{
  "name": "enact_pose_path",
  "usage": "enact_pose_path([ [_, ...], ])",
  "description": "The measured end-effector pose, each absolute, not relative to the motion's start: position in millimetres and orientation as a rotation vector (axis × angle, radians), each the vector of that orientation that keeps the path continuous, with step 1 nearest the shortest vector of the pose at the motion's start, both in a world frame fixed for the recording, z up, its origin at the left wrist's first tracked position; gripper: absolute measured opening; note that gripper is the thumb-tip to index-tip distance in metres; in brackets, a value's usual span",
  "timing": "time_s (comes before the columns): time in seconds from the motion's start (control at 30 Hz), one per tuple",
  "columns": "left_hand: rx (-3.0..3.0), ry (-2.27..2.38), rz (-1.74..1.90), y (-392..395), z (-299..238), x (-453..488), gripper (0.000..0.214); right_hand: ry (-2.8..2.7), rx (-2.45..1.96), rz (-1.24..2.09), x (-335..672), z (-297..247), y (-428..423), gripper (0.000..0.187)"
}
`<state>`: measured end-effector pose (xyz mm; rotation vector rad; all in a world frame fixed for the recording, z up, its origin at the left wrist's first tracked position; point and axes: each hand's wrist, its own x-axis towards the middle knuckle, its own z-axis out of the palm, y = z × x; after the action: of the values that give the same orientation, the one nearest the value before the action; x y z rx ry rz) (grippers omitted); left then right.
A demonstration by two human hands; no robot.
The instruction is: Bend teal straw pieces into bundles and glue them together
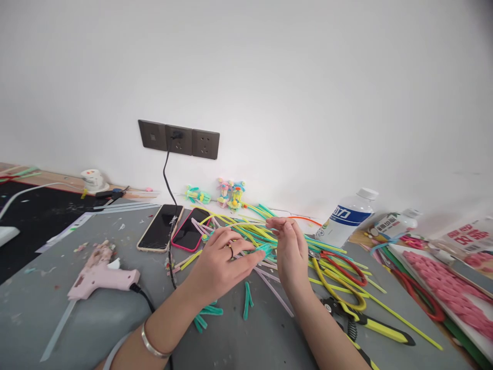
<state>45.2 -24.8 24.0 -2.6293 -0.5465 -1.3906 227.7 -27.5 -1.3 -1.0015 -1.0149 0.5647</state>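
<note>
My left hand [221, 262] and my right hand [289, 252] meet over a grey table [46, 303], just in front of a heap of yellow, green and pink pipe cleaners [246, 228]. Both pinch a short teal pipe cleaner piece [265, 250] between their fingertips. My left hand wears a ring and a bracelet. Several cut teal pieces [246, 300] lie on the table just below my hands.
A pink glue gun [100, 275] lies at the left, its cord running to a wall socket [178, 139]. Two phones [175, 228] lie behind my left hand. Yellow-handled pliers [365, 321], red and yellow scissors [341, 270], two bottles [346, 216] and pink strips [442, 285] fill the right.
</note>
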Motion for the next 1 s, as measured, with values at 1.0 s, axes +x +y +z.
enact_pose_path([
  [1.0, -2.747, -0.442, -1.041, -25.7, 9.3, 54.3, 0.027, -1.767, -0.847, 1.002, 228.3, 26.0, -42.5, 0.010],
])
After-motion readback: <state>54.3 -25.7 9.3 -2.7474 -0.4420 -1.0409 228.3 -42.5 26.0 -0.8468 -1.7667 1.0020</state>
